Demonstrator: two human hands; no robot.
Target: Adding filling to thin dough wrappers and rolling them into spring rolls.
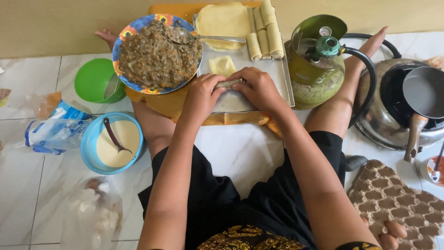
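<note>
Both hands [231,90] press soft wrapper roll [227,84]

I can see only a sliver of the roll [228,84] between my fingertips; my left hand [201,95] and right hand [260,88] cover the rest. Beyond my fingers, the stack of wrappers [223,19] is cut by the top edge. Perhaps a second person's hand [392,234] shows at bottom right, mostly cropped.
</note>
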